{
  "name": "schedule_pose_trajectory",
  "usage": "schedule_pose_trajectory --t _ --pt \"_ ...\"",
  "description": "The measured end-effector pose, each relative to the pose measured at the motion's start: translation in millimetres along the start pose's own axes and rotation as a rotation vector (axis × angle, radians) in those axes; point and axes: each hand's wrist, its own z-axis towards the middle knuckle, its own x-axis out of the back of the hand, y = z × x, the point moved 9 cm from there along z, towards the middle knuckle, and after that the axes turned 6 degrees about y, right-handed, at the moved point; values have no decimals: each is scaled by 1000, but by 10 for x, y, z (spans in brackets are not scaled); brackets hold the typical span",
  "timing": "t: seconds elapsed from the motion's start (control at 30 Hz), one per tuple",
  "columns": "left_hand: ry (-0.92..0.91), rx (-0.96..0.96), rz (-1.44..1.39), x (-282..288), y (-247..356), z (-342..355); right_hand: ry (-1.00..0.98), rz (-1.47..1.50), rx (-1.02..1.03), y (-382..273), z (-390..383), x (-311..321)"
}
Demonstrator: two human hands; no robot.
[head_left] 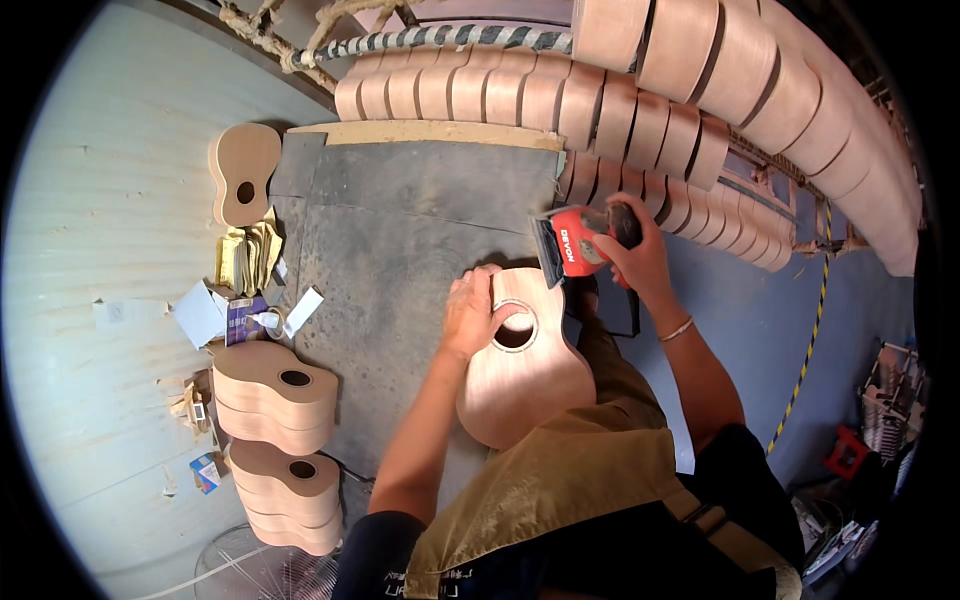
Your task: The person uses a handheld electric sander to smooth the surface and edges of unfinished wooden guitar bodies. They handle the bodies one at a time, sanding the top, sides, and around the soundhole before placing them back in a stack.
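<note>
An unfinished wooden guitar body [525, 390] with a round sound hole rests upright against my apron, its top facing left and up. My left hand [474, 312] is closed on its upper edge, fingers over the side and thumb at the sound hole. Out to the right, my right hand [640, 250] is wrapped round the dark handle of a red electric sander [574, 243]. The sander's flat pad points left, near the upper right end of the body; whether it touches the wood I cannot tell.
A dark workbench [400, 210] lies ahead. Along the wall stand a single guitar body [246, 175], yellowish sandpaper sheets [250, 257], a purple box [245, 320] and stacked guitar bodies [275, 405]. Racks of guitar bodies [520, 95] run along the back and right. A fan [265, 570] stands lower left.
</note>
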Motion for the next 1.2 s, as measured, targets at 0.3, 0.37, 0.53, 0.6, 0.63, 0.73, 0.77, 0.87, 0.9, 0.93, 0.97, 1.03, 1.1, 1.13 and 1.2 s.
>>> schedule_pose_trajectory --t 0.3,0.37,0.53,0.6,0.63,0.73,0.77,0.87,0.9,0.93,0.97,1.03,1.1,1.13,1.2 --pt "34 -29 -17 67 45 20 -219 -161 502 -642 326 -923" --pt "37 -25 -15 51 18 12 -197 -132 564 -654 296 -928" --pt "42 -10 -25 -17 -63 13 -47 -153 529 -558 137 -465" --pt "34 7 -7 -43 -74 14 37 -142 418 -509 -67 -197" --pt "38 1 -10 -42 -70 3 93 -142 385 -435 -178 -93" --pt "51 -16 -10 -9 -29 8 221 -114 271 -159 -343 133" --pt "52 -17 -5 2 -16 8 212 -107 252 -160 -327 125" --pt "45 -15 2 19 16 1 138 -100 269 -262 -92 -61" --pt "39 -17 7 29 20 9 88 -106 320 -332 18 -175" --pt "35 -17 6 34 24 21 37 -112 371 -405 101 -299" --pt "32 -11 7 39 18 15 8 -136 419 -476 151 -442" --pt "16 13 19 42 14 13 -45 -184 515 -619 203 -735" --pt "-3 56 37 43 7 10 -162 -189 480 -623 244 -1003" --pt "3 34 39 40 1 11 -186 -162 496 -641 234 -1041" --pt "29 -1 37 40 -24 -6 -135 -149 529 -659 211 -967"
